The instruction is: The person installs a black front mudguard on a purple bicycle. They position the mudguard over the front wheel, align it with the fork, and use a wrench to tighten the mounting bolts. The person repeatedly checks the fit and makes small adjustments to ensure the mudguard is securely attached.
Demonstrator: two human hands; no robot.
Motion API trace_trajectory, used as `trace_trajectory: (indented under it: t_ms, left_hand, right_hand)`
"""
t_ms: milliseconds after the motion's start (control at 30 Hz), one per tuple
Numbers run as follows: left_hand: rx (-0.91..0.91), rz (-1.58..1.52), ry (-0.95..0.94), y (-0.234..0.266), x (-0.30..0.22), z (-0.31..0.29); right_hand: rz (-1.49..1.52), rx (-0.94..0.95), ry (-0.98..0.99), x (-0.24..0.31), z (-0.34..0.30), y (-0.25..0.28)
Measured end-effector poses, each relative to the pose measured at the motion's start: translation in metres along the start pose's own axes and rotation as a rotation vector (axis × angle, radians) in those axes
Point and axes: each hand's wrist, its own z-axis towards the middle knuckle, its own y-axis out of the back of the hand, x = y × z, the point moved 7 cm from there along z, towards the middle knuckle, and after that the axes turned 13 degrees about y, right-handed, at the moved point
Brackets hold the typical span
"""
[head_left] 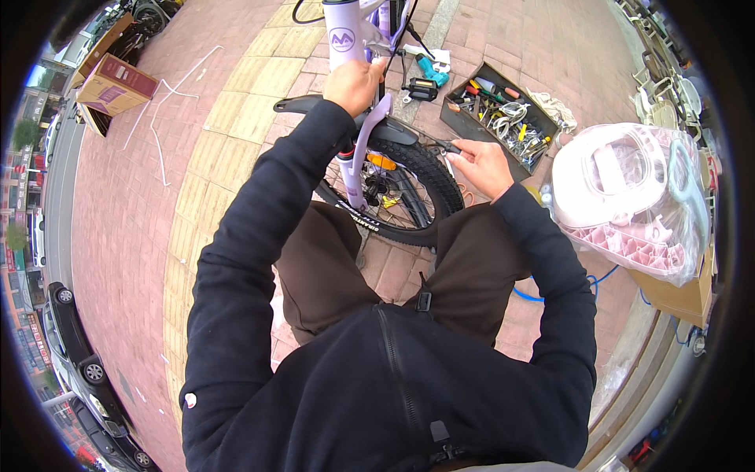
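A lilac bicycle (363,145) stands before me, its front wheel (448,189) with a knobby black tyre between my knees. My left hand (354,85) is closed at the fork's top, just under the white head tube (343,35); its fingertips are partly hidden. A black mudguard (393,130) sits over the tyre. To the right of the wheel, my right hand (484,167) pinches a slim dark-handled tool (448,146), pointing toward the mudguard. The tool's exact kind is too small to tell. An orange reflector (382,161) shows among the spokes.
An open toolbox (503,118) full of hand tools lies beyond my right hand. Near it is a teal cordless drill (431,71). On the right, a plastic-wrapped white and pink item (621,189) rests on a cardboard box (676,291). Another carton (118,85) stands far left.
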Motion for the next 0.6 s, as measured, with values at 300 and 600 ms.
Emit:
trace_trajectory:
  t_ms: [300,600]
  left_hand:
    - [-0.020,-0.035,-0.024,-0.001,0.004,-0.002]
    - [-0.060,-0.002,-0.003,-0.002,0.004,-0.003]
  right_hand:
    - [0.536,0.273,-0.442,-0.031,0.001,-0.021]
    - [-0.690,-0.053,0.392,0.028,-0.006,-0.004]
